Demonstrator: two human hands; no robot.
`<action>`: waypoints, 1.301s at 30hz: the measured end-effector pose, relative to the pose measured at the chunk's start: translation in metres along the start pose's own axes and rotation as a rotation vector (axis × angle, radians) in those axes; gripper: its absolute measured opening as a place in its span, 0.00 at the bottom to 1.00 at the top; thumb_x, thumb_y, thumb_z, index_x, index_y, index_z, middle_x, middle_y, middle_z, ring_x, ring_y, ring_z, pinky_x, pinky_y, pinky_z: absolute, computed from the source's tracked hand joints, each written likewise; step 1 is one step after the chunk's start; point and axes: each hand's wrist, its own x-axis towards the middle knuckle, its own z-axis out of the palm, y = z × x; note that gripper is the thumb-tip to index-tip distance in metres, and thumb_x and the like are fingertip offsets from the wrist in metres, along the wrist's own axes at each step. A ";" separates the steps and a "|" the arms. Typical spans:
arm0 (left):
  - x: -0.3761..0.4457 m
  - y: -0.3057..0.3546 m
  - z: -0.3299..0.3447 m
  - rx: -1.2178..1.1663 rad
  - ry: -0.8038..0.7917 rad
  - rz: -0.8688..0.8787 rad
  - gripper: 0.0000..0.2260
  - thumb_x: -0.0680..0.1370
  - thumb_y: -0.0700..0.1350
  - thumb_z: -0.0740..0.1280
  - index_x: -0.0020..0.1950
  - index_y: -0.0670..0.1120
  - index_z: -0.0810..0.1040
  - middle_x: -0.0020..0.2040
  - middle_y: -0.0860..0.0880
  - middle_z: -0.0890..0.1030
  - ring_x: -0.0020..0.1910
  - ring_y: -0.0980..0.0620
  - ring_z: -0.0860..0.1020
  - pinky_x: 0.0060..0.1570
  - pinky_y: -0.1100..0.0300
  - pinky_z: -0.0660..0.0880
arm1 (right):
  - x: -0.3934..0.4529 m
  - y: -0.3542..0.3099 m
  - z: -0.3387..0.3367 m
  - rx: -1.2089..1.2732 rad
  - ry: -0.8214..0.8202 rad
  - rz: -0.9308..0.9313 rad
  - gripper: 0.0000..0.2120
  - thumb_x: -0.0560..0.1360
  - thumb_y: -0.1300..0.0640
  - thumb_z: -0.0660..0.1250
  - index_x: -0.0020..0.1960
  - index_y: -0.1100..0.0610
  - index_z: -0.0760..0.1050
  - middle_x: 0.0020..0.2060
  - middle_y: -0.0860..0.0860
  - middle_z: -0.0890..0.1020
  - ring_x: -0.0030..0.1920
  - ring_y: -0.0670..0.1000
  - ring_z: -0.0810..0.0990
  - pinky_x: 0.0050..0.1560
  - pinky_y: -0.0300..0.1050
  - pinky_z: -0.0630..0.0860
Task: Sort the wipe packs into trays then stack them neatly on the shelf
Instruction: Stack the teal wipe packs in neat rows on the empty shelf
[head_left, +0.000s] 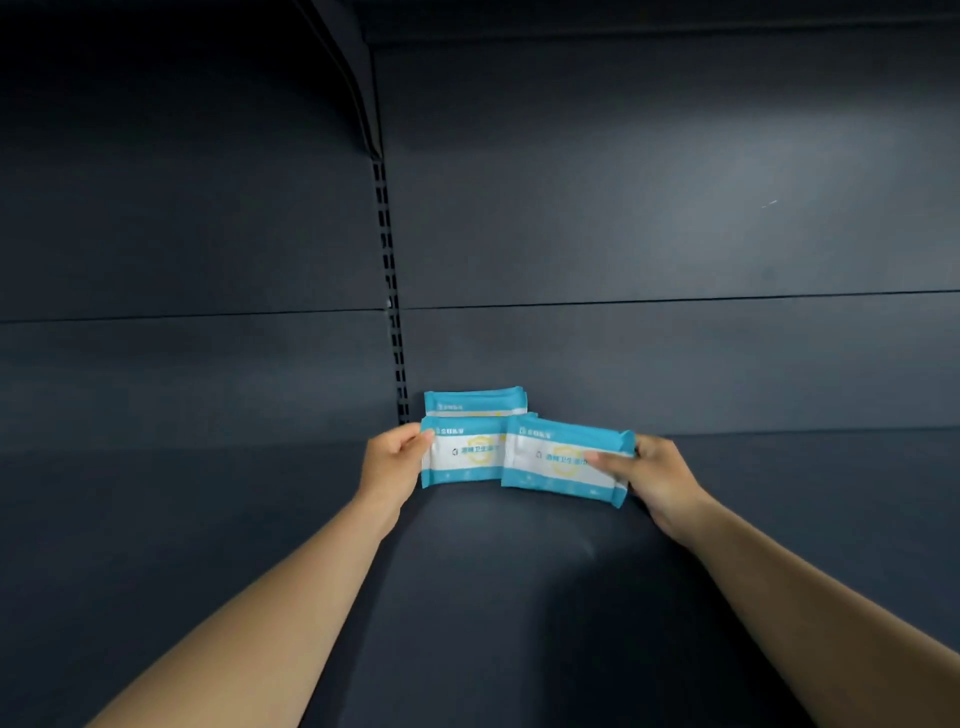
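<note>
wipe packs (519, 452) between hands (both gripping), shelf (519, 571)

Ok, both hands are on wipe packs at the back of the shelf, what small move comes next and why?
Probably level the tilted blue-and-white plastic wipe pack in the right hand and set it beside the left hand's matching pack, since it overlaps that pack's right edge.

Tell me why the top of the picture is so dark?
In the head view, light falls on the wipe packs and the shelf; the upper left corner sits in deep shadow, a pale glare brightens the back wall, and the right hand looks slightly blurred.
</note>
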 end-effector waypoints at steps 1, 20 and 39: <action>0.006 -0.003 0.001 0.010 0.004 0.012 0.10 0.80 0.40 0.62 0.40 0.46 0.80 0.42 0.49 0.82 0.44 0.53 0.79 0.54 0.51 0.76 | 0.005 0.003 0.001 0.004 -0.003 0.002 0.09 0.71 0.66 0.72 0.51 0.65 0.80 0.45 0.57 0.85 0.44 0.53 0.85 0.46 0.44 0.81; 0.058 -0.027 0.005 0.087 0.069 0.125 0.10 0.78 0.38 0.65 0.37 0.46 0.78 0.38 0.49 0.81 0.38 0.52 0.80 0.41 0.59 0.73 | 0.025 0.005 0.005 -0.007 -0.017 -0.030 0.06 0.72 0.65 0.70 0.49 0.60 0.79 0.43 0.52 0.86 0.42 0.49 0.85 0.38 0.36 0.79; 0.059 -0.023 0.017 0.214 0.061 0.135 0.09 0.71 0.38 0.74 0.49 0.41 0.78 0.41 0.52 0.80 0.38 0.57 0.77 0.35 0.68 0.72 | 0.032 0.012 0.003 -0.012 -0.051 -0.049 0.09 0.73 0.67 0.69 0.52 0.60 0.78 0.47 0.55 0.85 0.48 0.53 0.84 0.48 0.44 0.81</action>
